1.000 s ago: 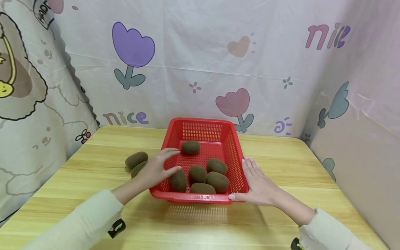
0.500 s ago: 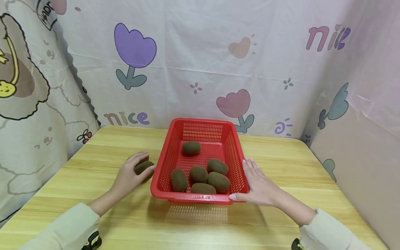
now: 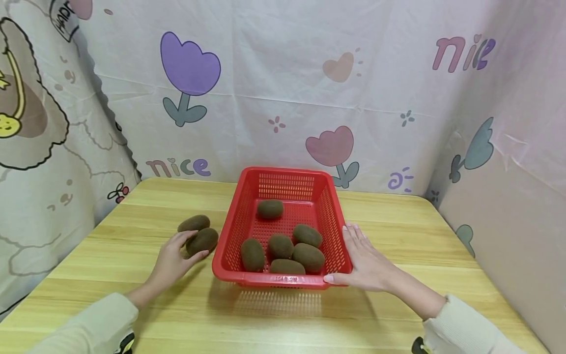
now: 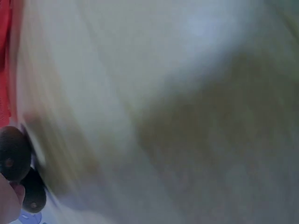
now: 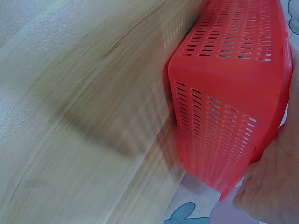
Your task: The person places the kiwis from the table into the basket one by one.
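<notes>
Right hand (image 3: 369, 263) is laid flat against the right wall of the red basket (image 3: 334, 216), fingers straight and together, thumb at the front corner; nothing is pinched, the basket is only braced. In the right wrist view the palm (image 5: 273, 186) is seen pressed on the rim of the perforated wall (image 5: 219, 135).

Left hand (image 3: 170, 260) is cupped round the near kiwi (image 3: 202, 241) on the table (image 3: 398, 231), fingers and thumb curled on it, just left of the basket. Whether it is lifted or resting cannot be told; the left wrist view is blurred, only two dark fruit (image 4: 14, 154) are made out at its edge.

A second kiwi (image 3: 193, 223) lies touching or just behind the held one. Six kiwis are in the basket: five bunched at the front (image 3: 287, 250), one alone near the back (image 3: 270, 209).

Risks, as judged:
- Grip looks shallow, fingertips only. The fuzzy oval fruit could be dropped or rolled off the table.
- The far kiwi could be knocked away when the near one is raised, since they sit so close.
- The left wall could be clipped on the way over, and the fruit lost.
- The basket is braced on one side only; a push from the left is resisted, a pull is not.
- A drop onto the front cluster could bruise fruit.
</notes>
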The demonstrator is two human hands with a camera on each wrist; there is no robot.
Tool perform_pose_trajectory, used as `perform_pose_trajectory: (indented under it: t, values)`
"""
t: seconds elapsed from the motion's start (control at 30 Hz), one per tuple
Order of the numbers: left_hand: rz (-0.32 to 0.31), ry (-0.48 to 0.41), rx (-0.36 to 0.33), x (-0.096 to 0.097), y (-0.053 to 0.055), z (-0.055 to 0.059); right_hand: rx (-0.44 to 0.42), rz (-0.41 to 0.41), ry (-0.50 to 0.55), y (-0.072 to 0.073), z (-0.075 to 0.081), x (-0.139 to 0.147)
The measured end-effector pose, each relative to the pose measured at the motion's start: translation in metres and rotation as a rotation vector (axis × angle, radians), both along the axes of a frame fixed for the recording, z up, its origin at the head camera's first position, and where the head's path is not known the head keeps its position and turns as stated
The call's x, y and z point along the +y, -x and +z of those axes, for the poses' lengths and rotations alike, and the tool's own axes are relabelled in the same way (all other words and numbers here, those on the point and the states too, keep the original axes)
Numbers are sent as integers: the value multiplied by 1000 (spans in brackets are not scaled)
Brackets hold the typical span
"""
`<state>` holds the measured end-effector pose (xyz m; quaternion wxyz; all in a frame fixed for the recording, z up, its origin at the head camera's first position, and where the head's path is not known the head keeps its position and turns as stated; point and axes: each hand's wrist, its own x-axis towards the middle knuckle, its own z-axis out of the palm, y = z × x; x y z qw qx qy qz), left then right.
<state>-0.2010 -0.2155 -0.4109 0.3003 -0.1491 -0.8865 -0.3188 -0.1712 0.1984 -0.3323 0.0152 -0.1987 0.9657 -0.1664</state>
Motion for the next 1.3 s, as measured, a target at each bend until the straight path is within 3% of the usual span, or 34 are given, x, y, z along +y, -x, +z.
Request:
perform_pose_trajectory:
  t: [0.27, 0.43, 1.0, 1.3]
  values:
    - [34, -35, -71, 0, -1, -9, -14, -5, 0, 1, 0, 0]
    - [47, -44, -81, 2, 0, -10, -23, -9, 5, 1, 0, 0]
    - [50, -66, -119, -2, 0, -4, -19, -10, -4, 1, 1, -1]
    - [31, -123, -130, -1, -1, 5, -23, -5, 1, 0, 1, 0]
